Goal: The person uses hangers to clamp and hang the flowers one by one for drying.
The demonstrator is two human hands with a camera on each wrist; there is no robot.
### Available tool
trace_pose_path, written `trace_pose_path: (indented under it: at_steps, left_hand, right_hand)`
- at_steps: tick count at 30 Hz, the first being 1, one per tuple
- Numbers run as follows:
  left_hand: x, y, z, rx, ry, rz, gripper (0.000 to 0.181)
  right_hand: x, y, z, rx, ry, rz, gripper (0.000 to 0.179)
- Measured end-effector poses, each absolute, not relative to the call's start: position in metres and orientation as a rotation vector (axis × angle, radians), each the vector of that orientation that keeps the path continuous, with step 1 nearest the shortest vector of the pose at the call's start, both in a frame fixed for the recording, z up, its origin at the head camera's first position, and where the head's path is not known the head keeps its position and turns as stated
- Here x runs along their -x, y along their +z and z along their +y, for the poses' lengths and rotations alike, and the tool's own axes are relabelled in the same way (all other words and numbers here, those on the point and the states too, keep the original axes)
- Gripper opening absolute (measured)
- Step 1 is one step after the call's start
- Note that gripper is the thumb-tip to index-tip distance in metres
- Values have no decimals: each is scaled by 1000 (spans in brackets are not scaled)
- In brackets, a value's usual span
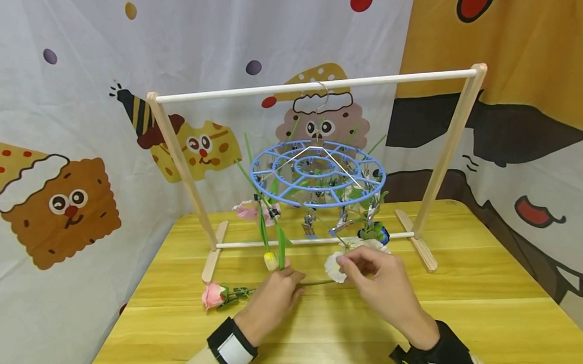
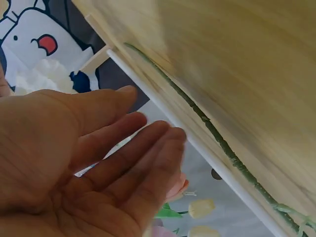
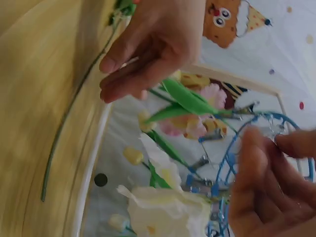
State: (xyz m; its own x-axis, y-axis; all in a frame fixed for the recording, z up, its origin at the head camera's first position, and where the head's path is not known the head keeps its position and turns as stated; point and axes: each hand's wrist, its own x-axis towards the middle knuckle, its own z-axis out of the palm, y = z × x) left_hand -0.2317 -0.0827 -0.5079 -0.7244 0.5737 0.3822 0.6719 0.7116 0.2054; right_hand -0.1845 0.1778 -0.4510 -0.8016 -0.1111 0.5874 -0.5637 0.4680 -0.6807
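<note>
A pink rose [image 1: 213, 295] lies on the table, and its long green stem [image 1: 317, 283] runs rightward behind my left hand [image 1: 273, 298]. Over that stem the left hand hovers, its fingers [image 2: 148, 148] loosely extended with nothing in them. My right hand [image 1: 386, 289] is raised with fingers bent and the thumb near the index finger; no held thing shows there. Its fingertips overlap a white flower [image 1: 335, 267] in the head view. A pale yellow tulip [image 1: 271, 261] hangs upside down just above the left hand.
A blue round clip hanger [image 1: 299, 204] hangs from a white rod [image 1: 248, 90] on a wooden stand [image 1: 183, 159]. Metal clips hold several flowers by their stems, including a blue flower [image 1: 380, 232] and a pink one [image 1: 247, 211]. A cartoon-print curtain [image 1: 28, 302] stands behind the table.
</note>
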Motion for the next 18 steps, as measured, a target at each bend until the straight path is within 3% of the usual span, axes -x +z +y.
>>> trace_pose_path:
  at_steps: [4, 10, 18]
  left_hand:
    - [237, -512, -83, 946, -393, -2665, 6]
    - [240, -516, -82, 931, -292, -2679, 17]
    - [237, -519, -85, 939, -238, -2678, 17]
  right_hand:
    - [188, -455, 167, -662, 1228, -2464, 13]
    - [190, -456, 160, -606, 1240, -2671, 31]
    - [195, -458, 159, -522, 1262, -2696, 33]
